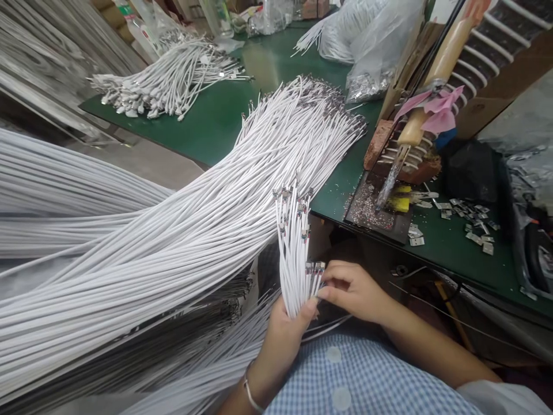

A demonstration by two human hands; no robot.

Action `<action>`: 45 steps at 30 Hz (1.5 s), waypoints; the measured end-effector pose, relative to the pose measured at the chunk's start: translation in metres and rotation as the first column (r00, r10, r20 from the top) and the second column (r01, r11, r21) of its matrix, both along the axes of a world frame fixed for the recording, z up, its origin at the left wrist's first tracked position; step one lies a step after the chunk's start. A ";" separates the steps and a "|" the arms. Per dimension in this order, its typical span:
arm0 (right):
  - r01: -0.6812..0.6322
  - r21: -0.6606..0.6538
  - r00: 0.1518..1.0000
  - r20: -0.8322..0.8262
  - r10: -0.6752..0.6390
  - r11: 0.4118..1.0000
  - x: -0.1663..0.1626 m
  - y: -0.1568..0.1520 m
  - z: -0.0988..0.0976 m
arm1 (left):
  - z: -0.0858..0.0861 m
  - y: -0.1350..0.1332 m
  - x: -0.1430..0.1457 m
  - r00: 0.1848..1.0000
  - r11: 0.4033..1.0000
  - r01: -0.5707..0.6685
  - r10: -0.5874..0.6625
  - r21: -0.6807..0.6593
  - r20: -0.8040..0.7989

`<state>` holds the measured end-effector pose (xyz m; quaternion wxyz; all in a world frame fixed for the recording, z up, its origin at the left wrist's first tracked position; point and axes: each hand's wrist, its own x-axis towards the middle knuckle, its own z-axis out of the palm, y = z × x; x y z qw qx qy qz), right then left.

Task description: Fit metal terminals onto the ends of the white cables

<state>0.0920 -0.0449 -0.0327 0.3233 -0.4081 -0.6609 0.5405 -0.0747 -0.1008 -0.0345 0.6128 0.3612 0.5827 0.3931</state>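
Observation:
My left hand (290, 324) is closed around a bundle of white cables (292, 253), which stands upright in front of my lap. Small metal connectors (286, 193) with dark and coloured bits tip these cables, some higher than others. At the bundle's right side, my right hand (352, 288) pinches with thumb and forefinger at a cable beside a lower row of connectors (315, 267). Just behind the bundle, a large spread of white cables (224, 178) runs from the left across the table edge, its tips at the back.
A soldering iron (410, 129) with a wooden handle leans in a coil holder above a residue-covered tray (367, 210). Loose metal plug shells (475, 225) lie on the green table (440, 265). Another cable pile (168, 78) and a plastic bag (380, 52) stand farther back.

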 end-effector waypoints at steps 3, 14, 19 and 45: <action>0.039 -0.154 0.977 -0.201 -0.070 0.987 -0.021 -0.004 -0.004 | -0.002 -0.001 0.001 0.999 1.000 -0.007 0.006 0.004 0.044; 0.026 -0.340 0.930 -0.336 -0.147 0.940 -0.028 -0.009 -0.001 | -0.005 -0.004 0.003 0.988 0.997 -0.060 0.065 -0.044 0.137; 0.092 -0.248 0.944 -0.287 -0.164 0.964 -0.025 -0.004 -0.005 | -0.007 -0.005 0.002 0.988 0.996 -0.073 0.078 -0.041 0.134; 0.126 -0.210 0.971 -0.172 -0.164 0.970 -0.021 0.004 0.003 | -0.002 0.000 0.003 0.997 0.997 -0.068 0.068 0.022 0.030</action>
